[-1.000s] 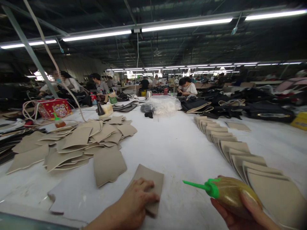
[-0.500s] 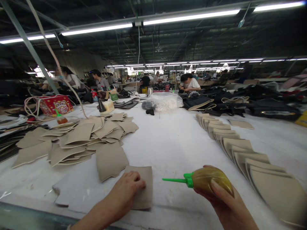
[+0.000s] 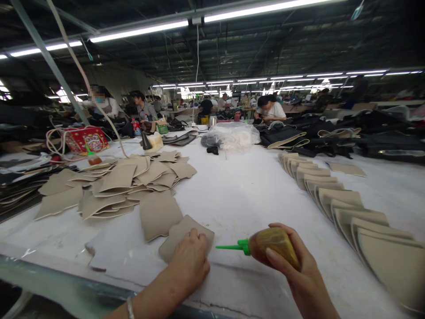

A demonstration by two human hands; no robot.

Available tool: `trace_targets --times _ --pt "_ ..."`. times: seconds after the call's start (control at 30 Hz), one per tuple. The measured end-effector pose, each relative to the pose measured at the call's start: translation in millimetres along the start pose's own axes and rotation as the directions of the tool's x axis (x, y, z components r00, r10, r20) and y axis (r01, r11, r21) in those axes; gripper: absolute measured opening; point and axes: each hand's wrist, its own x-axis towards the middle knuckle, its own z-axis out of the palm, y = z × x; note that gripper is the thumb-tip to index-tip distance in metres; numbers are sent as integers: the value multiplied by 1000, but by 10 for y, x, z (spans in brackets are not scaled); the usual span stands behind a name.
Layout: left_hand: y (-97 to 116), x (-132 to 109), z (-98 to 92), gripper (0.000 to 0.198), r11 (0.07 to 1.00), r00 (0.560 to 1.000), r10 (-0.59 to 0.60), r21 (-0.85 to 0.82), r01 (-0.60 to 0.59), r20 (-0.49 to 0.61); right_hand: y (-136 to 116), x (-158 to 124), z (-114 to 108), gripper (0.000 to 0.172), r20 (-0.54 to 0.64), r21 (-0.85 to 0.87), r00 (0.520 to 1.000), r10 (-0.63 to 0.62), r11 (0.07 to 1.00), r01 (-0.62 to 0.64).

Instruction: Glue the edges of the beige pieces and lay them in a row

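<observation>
- Beige panel (image 3: 177,232) lies on the white table (image 3: 242,195), near the front edge.
- The left hand (image 3: 191,258) rests upon this panel with bent fingers; from where I stand, I cannot tell if it pinches the piece.
- The right hand (image 3: 303,263) grips a bottle (image 3: 270,247) of amber colour, whose green nozzle (image 3: 232,246) points towards the panel's right side.
- At left is a loose pile (image 3: 116,184) of similar pieces; at right, an overlapping row (image 3: 341,198) (quite orderly, I find).
</observation>
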Motion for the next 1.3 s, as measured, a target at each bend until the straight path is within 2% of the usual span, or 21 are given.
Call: trace_targets --times 0.13,0.23,0.4,0.5,0.6,0.7,0.87,1.0,1.13,1.3 --pt "78 39 -55 32 997 1000 -8 73 6 26 5 4 36 52 45 -122 999 -23 992 28" --pt "58 56 -71 34 994 1000 2 113 -4 15 -21 1 65 52 41 -145 997 -59 987 64" --pt "-178 89 -121 34 988 991 135 73 -134 -17 -25 10 122 54 56 -171 996 -70 982 78" --pt "-305 118 -151 45 979 978 205 0 -205 -26 24 39 157 53 109 -225 987 -117 964 139" --pt "-346 141 -157 55 971 972 235 -38 -236 -27 85 80 191 51 193 -346 959 -209 900 266" --pt "-341 147 -148 57 969 970 240 -39 -242 -45 123 120 232 51 275 -443 917 -290 808 389" --pt "-355 140 -135 55 972 973 227 -43 -229 -53 166 167 321 49 347 -469 868 -356 735 489" --pt "-387 140 -121 54 976 976 211 -45 -213 -57 207 170 356 48 352 -475 875 -333 742 473" --pt "-401 134 -101 51 978 978 203 -44 -206 -55 205 165 355 48 299 -498 918 -260 778 382" --pt "-398 123 -81 47 979 981 190 -67 -193 -48 207 181 357 48 203 -510 946 -254 797 323"
